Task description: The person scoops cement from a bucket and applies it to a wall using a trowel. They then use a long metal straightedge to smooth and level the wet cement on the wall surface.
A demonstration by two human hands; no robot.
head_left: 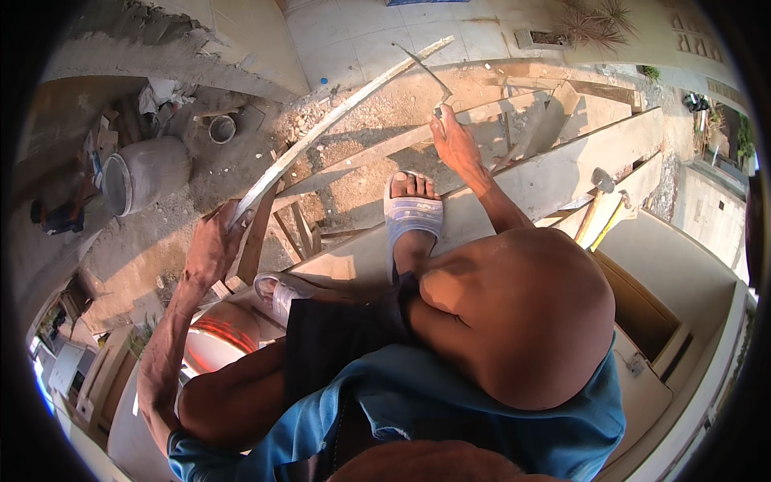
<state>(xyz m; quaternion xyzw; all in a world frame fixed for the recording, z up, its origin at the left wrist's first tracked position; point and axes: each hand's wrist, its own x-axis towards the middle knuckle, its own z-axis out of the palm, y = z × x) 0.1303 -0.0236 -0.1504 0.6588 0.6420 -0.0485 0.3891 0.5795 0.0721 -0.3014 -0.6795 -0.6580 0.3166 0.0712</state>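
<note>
From my remote seat I saw the left hand [211, 245] closed around the near end of a long pale strip [321, 127], which slanted up and away over the rubble-strewn ground [361, 153]. The right hand [459, 145] was closed on the lower end of a thin, dark, bent tool [423, 64]; the tool crossed the strip's far part in my view, though I could not tell whether the two touched. My main worry was leverage: gripped at one end only, as far as I could see, the strip might swing or twist if the tool pressed on its far part. The tool could also skid off the narrow edge, and the right foot, in a lavender sandal [414, 221], rested on a wide board [578, 161] with open toes. A shift of that board could upset the crouching person's balance. The strip looked chalky and rough, and its bow may have owed something to the lens. The board looked flat and smooth, the ground gritty with pale chips. A hammer [602, 180] with a blunt, blocky head lay on the timber to the right, while a rounded grey barrel [152, 173] lay on its side at far left.
</note>
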